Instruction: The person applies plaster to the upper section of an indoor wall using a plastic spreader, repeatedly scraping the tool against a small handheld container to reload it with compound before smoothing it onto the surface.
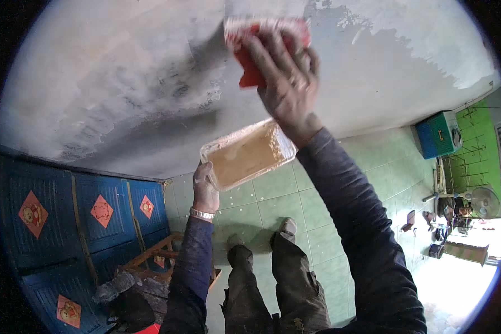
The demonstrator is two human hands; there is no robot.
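Observation:
High against the wall (pixel 339 89), my right hand (pixel 288 92) is closed round a red plastic spreader (pixel 250 71). Its wide far edge is coated with whitish plaster and lies against the wall surface; motion blurs it a little. Lower and to the left, my left hand (pixel 206 192) grips the near left corner of a shallow rectangular plastic tub (pixel 256 172). Pale plaster clings to the tub's inside, thickest at its right end, which is partly behind my right wrist. The wall has smooth grey areas, dark patches and a rough whitish area at upper right.
Blue panelled doors (pixel 44 195) with red diamond-shaped decorations stand at left, beside a wooden frame (pixel 153 250). White specks dot the green tiled floor (pixel 323 206) around my feet. At right are a blue-green crate (pixel 437 135), a fan (pixel 484 202) and assorted items near a bright opening.

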